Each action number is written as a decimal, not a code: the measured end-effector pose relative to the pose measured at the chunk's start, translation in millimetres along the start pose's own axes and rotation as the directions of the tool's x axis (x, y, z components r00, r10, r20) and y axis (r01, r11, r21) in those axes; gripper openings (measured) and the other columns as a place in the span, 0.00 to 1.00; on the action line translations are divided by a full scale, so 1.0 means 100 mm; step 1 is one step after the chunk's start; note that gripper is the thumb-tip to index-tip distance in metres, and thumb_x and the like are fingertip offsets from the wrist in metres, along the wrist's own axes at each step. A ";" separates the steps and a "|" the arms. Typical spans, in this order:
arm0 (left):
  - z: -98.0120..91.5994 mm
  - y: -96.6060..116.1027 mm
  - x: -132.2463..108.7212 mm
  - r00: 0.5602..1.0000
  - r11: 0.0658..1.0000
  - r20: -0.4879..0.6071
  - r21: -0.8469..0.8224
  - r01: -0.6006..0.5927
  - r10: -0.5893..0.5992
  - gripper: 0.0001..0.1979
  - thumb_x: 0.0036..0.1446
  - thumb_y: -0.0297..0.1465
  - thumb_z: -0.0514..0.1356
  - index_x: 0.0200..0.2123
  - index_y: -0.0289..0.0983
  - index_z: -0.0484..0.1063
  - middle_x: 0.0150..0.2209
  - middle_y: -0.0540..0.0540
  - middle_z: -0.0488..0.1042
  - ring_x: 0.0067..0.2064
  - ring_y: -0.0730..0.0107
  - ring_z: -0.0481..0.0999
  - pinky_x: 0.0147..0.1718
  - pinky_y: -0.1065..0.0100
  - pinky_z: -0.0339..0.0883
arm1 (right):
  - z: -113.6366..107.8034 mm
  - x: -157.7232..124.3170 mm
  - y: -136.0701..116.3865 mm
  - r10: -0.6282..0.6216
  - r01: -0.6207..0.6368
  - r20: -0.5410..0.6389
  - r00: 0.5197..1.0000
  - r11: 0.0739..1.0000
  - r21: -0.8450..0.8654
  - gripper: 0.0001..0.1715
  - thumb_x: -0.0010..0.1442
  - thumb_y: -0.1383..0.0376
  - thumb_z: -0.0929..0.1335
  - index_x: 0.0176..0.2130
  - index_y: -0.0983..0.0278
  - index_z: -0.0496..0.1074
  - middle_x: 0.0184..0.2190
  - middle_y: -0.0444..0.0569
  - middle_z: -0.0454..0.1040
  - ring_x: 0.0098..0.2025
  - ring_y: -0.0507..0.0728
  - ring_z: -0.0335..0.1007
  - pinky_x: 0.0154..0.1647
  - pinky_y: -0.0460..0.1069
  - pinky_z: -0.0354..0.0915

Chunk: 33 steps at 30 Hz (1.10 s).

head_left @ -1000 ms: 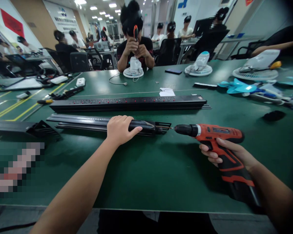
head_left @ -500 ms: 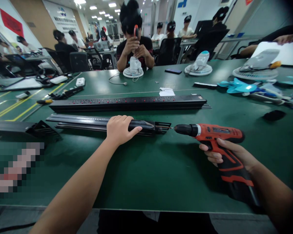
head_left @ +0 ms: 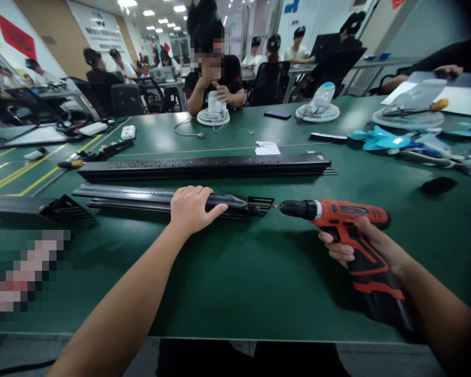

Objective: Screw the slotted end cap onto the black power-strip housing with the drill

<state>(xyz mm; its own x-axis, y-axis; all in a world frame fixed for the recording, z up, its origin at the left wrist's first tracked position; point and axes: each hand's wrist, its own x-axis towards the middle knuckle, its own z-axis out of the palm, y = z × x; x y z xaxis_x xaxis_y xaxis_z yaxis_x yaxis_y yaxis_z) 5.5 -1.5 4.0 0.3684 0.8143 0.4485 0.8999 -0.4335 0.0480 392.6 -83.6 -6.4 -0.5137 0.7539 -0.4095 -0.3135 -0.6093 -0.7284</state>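
My left hand (head_left: pixel 191 208) is wrapped over a long black metal housing (head_left: pixel 141 195) lying on the green table (head_left: pixel 235 283), its thumb stretched along the near side. Slotted black end pieces (head_left: pixel 261 205) stick out of the housing's right end. My right hand (head_left: pixel 361 246) grips a red and black cordless drill (head_left: pixel 345 212) by its handle, index finger near the trigger. The drill's chuck points left, and its thin bit reaches the slotted end; whether the tip touches a screw is too small to tell. Behind lies a long black power strip (head_left: pixel 204 166) with red-dotted sockets.
Another black housing (head_left: pixel 15 209) lies at the left. Across the table a person works at a white fan base (head_left: pixel 213 116). More fan parts (head_left: pixel 317 111), blue fan blades (head_left: pixel 380 139), a phone (head_left: pixel 277 114) and a yellow-handled screwdriver (head_left: pixel 69 164) lie around.
My right thumb has shifted slightly on the drill; the drill and my left hand keep nearly the same place. The person opposite has lowered the orange-handled tool.
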 end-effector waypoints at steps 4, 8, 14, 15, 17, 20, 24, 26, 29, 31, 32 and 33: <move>0.00 0.00 0.00 1.000 1.000 0.000 0.000 0.002 -0.002 0.30 0.67 0.59 0.52 0.45 0.40 0.79 0.41 0.42 0.83 0.45 0.49 0.79 0.49 0.51 0.67 | -0.02 0.00 0.00 0.023 -0.023 -0.008 1.000 1.000 -0.017 0.25 0.42 0.45 0.64 0.32 0.61 0.67 0.15 0.39 0.59 0.18 0.48 0.50 0.15 0.44 0.56; 0.00 0.00 0.00 1.000 1.000 0.003 -0.003 0.005 -0.005 0.30 0.67 0.59 0.52 0.45 0.41 0.79 0.41 0.42 0.83 0.45 0.48 0.79 0.49 0.51 0.67 | -0.01 0.00 -0.02 0.027 -0.028 -0.021 0.999 0.999 -0.036 0.20 0.44 0.49 0.64 0.31 0.61 0.66 0.15 0.38 0.58 0.18 0.49 0.50 0.15 0.44 0.57; 0.00 0.00 0.00 1.000 1.000 0.007 -0.005 0.004 -0.004 0.31 0.68 0.59 0.51 0.45 0.41 0.80 0.41 0.41 0.83 0.45 0.48 0.79 0.48 0.50 0.67 | 0.00 0.00 -0.02 0.047 -0.047 -0.009 0.999 0.999 -0.017 0.19 0.45 0.50 0.63 0.31 0.61 0.66 0.15 0.38 0.57 0.18 0.49 0.51 0.15 0.44 0.57; 0.00 0.00 0.00 1.000 1.000 0.005 -0.004 0.004 -0.004 0.31 0.68 0.59 0.51 0.45 0.41 0.80 0.41 0.41 0.83 0.45 0.48 0.79 0.48 0.50 0.67 | -0.01 0.01 -0.02 0.049 -0.049 -0.008 0.999 0.999 -0.015 0.19 0.45 0.50 0.63 0.31 0.61 0.66 0.15 0.38 0.57 0.18 0.49 0.51 0.15 0.44 0.56; 0.01 -0.01 0.00 1.000 1.000 0.000 -0.003 0.000 0.000 0.31 0.68 0.59 0.51 0.45 0.41 0.80 0.41 0.41 0.83 0.45 0.48 0.79 0.48 0.50 0.67 | 0.00 0.01 -0.02 0.044 -0.044 -0.012 0.999 0.999 -0.012 0.19 0.45 0.50 0.63 0.31 0.61 0.66 0.15 0.38 0.57 0.17 0.49 0.50 0.14 0.44 0.55; 0.02 -0.01 0.00 1.000 1.000 -0.006 0.002 -0.003 0.003 0.31 0.68 0.60 0.51 0.45 0.41 0.80 0.40 0.41 0.83 0.44 0.48 0.79 0.47 0.51 0.67 | 0.00 0.01 -0.03 0.031 -0.032 -0.018 0.999 0.999 -0.016 0.18 0.46 0.50 0.62 0.31 0.60 0.66 0.15 0.38 0.58 0.17 0.49 0.49 0.14 0.44 0.54; 0.02 -0.02 0.00 1.000 1.000 0.003 0.010 0.005 -0.005 0.31 0.67 0.59 0.51 0.45 0.40 0.80 0.41 0.41 0.83 0.45 0.47 0.79 0.47 0.51 0.67 | 0.01 0.01 -0.03 0.031 -0.031 -0.002 1.000 0.999 -0.030 0.19 0.47 0.50 0.61 0.31 0.62 0.67 0.15 0.38 0.58 0.17 0.48 0.48 0.15 0.44 0.54; 0.02 -0.02 0.01 1.000 1.000 0.004 0.009 0.008 -0.008 0.31 0.67 0.60 0.51 0.45 0.40 0.80 0.41 0.41 0.83 0.45 0.47 0.79 0.47 0.50 0.67 | 0.02 0.01 -0.03 0.027 -0.027 0.001 1.000 0.999 -0.034 0.19 0.47 0.50 0.61 0.32 0.62 0.67 0.15 0.38 0.58 0.18 0.49 0.49 0.16 0.44 0.55; 0.02 -0.01 0.01 1.000 1.000 0.003 0.006 0.007 -0.007 0.31 0.67 0.59 0.51 0.45 0.41 0.80 0.41 0.41 0.83 0.45 0.47 0.79 0.47 0.50 0.67 | 0.04 0.02 -0.04 0.022 -0.022 0.000 1.000 0.999 -0.035 0.19 0.46 0.50 0.62 0.31 0.61 0.67 0.15 0.38 0.58 0.18 0.49 0.50 0.15 0.44 0.54; 0.02 -0.01 0.00 1.000 1.000 -0.002 0.012 0.006 -0.006 0.30 0.67 0.59 0.51 0.44 0.41 0.80 0.40 0.41 0.83 0.45 0.47 0.80 0.47 0.51 0.67 | 0.04 0.02 -0.03 0.017 -0.017 -0.005 1.000 1.000 -0.026 0.19 0.46 0.50 0.62 0.31 0.61 0.66 0.15 0.38 0.58 0.18 0.49 0.50 0.15 0.45 0.55; 0.02 -0.01 0.00 1.000 1.000 -0.006 0.015 0.005 -0.004 0.30 0.67 0.59 0.51 0.44 0.41 0.80 0.40 0.41 0.83 0.45 0.47 0.80 0.47 0.51 0.67 | 0.03 0.02 -0.03 0.011 -0.012 -0.010 1.000 1.000 -0.019 0.18 0.46 0.51 0.62 0.32 0.61 0.66 0.15 0.38 0.58 0.18 0.49 0.50 0.15 0.45 0.55; 0.02 -0.01 0.00 1.000 1.000 -0.011 0.017 0.002 -0.002 0.30 0.67 0.59 0.51 0.44 0.42 0.80 0.40 0.41 0.83 0.45 0.48 0.80 0.47 0.51 0.67 | 0.03 0.02 -0.03 0.006 -0.006 -0.016 1.000 1.000 -0.011 0.18 0.47 0.51 0.62 0.32 0.61 0.66 0.16 0.38 0.59 0.17 0.49 0.50 0.14 0.45 0.55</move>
<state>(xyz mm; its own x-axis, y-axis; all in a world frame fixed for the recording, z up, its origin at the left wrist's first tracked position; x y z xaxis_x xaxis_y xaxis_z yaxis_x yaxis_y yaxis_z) 4.8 0.2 1.9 0.3637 0.8108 0.4585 0.9046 -0.4250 0.0339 390.4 -81.3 -3.3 -0.5026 0.7542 -0.4226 -0.3018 -0.6111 -0.7318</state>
